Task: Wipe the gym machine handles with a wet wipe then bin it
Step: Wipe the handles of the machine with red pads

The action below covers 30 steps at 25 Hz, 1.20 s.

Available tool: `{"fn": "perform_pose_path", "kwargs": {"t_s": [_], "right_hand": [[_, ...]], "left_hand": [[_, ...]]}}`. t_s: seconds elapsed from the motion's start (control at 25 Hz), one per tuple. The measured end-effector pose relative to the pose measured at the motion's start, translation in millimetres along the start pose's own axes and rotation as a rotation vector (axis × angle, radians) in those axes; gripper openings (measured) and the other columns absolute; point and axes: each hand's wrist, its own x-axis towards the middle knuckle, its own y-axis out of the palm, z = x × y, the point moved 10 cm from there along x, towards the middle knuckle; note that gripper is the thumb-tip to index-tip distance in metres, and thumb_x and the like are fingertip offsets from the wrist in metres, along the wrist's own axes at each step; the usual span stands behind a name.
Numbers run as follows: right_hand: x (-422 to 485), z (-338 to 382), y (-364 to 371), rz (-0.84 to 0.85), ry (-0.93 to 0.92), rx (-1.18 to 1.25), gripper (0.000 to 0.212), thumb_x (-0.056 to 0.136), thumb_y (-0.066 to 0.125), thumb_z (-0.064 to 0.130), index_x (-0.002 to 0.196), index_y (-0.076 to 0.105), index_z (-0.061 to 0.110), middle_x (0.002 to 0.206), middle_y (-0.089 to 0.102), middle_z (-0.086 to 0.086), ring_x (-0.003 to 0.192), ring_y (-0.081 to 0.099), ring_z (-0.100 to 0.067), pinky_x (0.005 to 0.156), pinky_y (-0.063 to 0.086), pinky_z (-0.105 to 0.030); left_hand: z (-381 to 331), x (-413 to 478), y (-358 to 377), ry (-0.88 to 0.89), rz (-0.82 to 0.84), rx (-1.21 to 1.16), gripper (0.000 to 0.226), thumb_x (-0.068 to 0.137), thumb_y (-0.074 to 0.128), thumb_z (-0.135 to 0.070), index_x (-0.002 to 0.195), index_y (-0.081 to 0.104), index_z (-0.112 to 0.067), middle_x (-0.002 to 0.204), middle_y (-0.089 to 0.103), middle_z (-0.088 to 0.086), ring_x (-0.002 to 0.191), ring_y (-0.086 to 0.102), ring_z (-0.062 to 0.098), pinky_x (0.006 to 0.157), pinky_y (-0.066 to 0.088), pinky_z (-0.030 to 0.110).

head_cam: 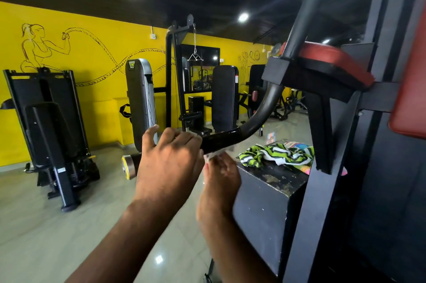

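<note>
A black foam-gripped handle [221, 139] curves down from the machine's grey bar [265, 112] and ends in a yellow-ringed metal cap [128, 166]. My left hand [169, 160] wraps over the handle near its middle, with the thumb raised. My right hand [222, 178] is under the handle, blurred, and holds a crumpled white wet wipe [213, 155] against the grip's underside. No bin is in view.
A black box [267, 192] stands right of my hands with a green-striped towel [276, 153] on top. The machine's dark frame [322, 167] and red pads [332, 58] fill the right side. Other gym machines [53, 121] stand along the yellow wall, with tiled floor between.
</note>
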Motion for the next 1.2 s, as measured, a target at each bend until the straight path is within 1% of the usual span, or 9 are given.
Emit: {"fn": "perform_pose_path", "kwargs": {"t_s": [0.2, 0.4, 0.56, 0.68, 0.72, 0.76, 0.8, 0.92, 1.2], "right_hand": [[7.0, -15.6, 39.1, 0.085, 0.433, 0.620, 0.025, 0.096, 0.045, -0.002, 0.109, 0.064, 0.008, 0.102, 0.066, -0.009, 0.091, 0.066, -0.018, 0.070, 0.060, -0.021], [21.9, -3.8, 21.6, -0.018, 0.430, 0.664, 0.016, 0.099, 0.046, 0.001, 0.095, 0.061, 0.004, 0.084, 0.065, -0.008, 0.070, 0.067, -0.014, 0.052, 0.057, -0.019], [32.4, 19.8, 5.3, -0.063, 0.300, 0.663, 0.022, 0.098, 0.047, -0.004, 0.083, 0.058, 0.007, 0.076, 0.065, -0.006, 0.065, 0.067, -0.010, 0.073, 0.058, -0.021], [40.6, 36.7, -13.1, -0.104, 0.066, 0.337, 0.028, 0.096, 0.050, -0.005, 0.083, 0.062, 0.018, 0.079, 0.060, -0.010, 0.077, 0.062, -0.021, 0.093, 0.053, -0.037], [39.6, 48.3, -18.5, -0.106, -0.087, 0.148, 0.029, 0.094, 0.053, -0.004, 0.080, 0.064, 0.019, 0.076, 0.060, -0.011, 0.075, 0.061, -0.026, 0.101, 0.036, -0.054], [37.4, 62.9, -20.5, -0.081, -0.295, -0.033, 0.026, 0.092, 0.057, -0.003, 0.082, 0.066, 0.020, 0.077, 0.062, -0.009, 0.076, 0.061, -0.025, 0.077, 0.037, -0.025], [28.7, 81.2, -16.6, -0.021, -0.554, -0.210, 0.022, 0.090, 0.060, -0.002, 0.087, 0.068, 0.018, 0.087, 0.063, -0.007, 0.082, 0.061, -0.022, 0.084, 0.052, -0.034], [-1.8, 113.1, 6.5, 0.267, -1.200, -0.692, 0.017, 0.092, 0.058, -0.003, 0.103, 0.070, 0.001, 0.111, 0.056, -0.009, 0.105, 0.059, -0.023, 0.095, 0.048, -0.026], [0.1, 136.4, 54.4, 0.702, -1.536, -1.384, 0.037, 0.089, 0.041, 0.002, 0.115, 0.066, 0.006, 0.115, 0.063, -0.009, 0.107, 0.055, -0.026, 0.093, 0.048, -0.033]], "left_hand": [[0.4, -4.8, -1.8, 0.028, 0.013, 0.014, 0.024, 0.084, 0.069, -0.028, 0.106, 0.071, -0.018, 0.099, 0.073, 0.001, 0.099, 0.064, 0.026, 0.098, 0.037, 0.053], [-1.4, -2.2, -0.3, 0.029, 0.034, 0.008, 0.023, 0.084, 0.069, -0.030, 0.104, 0.071, -0.018, 0.099, 0.073, 0.000, 0.099, 0.064, 0.026, 0.099, 0.037, 0.053], [-3.4, -0.7, 1.5, 0.028, 0.030, 0.005, 0.023, 0.084, 0.070, -0.030, 0.103, 0.071, -0.018, 0.098, 0.073, 0.002, 0.098, 0.064, 0.027, 0.098, 0.039, 0.053], [-6.1, 1.1, 3.8, 0.028, 0.025, 0.003, 0.023, 0.082, 0.072, -0.029, 0.101, 0.072, -0.017, 0.096, 0.073, 0.002, 0.097, 0.064, 0.027, 0.096, 0.040, 0.053], [-6.9, 1.8, 4.8, 0.028, 0.027, 0.004, 0.023, 0.082, 0.073, -0.029, 0.101, 0.072, -0.017, 0.096, 0.073, 0.003, 0.096, 0.064, 0.027, 0.096, 0.040, 0.053], [-7.8, 2.8, 6.0, 0.027, 0.029, 0.003, 0.024, 0.081, 0.073, -0.029, 0.102, 0.072, -0.017, 0.096, 0.073, 0.003, 0.096, 0.064, 0.027, 0.096, 0.041, 0.054], [-8.7, 3.8, 7.1, 0.026, 0.029, 0.003, 0.024, 0.081, 0.074, -0.029, 0.102, 0.072, -0.017, 0.096, 0.073, 0.003, 0.096, 0.064, 0.027, 0.096, 0.041, 0.054], [-13.1, 5.0, 9.7, 0.022, 0.023, 0.005, 0.025, 0.081, 0.074, -0.029, 0.102, 0.072, -0.017, 0.097, 0.073, 0.003, 0.097, 0.065, 0.027, 0.096, 0.043, 0.054], [-20.9, 8.5, 10.4, -0.016, -0.009, 0.008, 0.020, 0.081, 0.072, -0.026, 0.098, 0.072, -0.016, 0.092, 0.072, 0.003, 0.093, 0.064, 0.028, 0.096, 0.042, 0.053]]}}
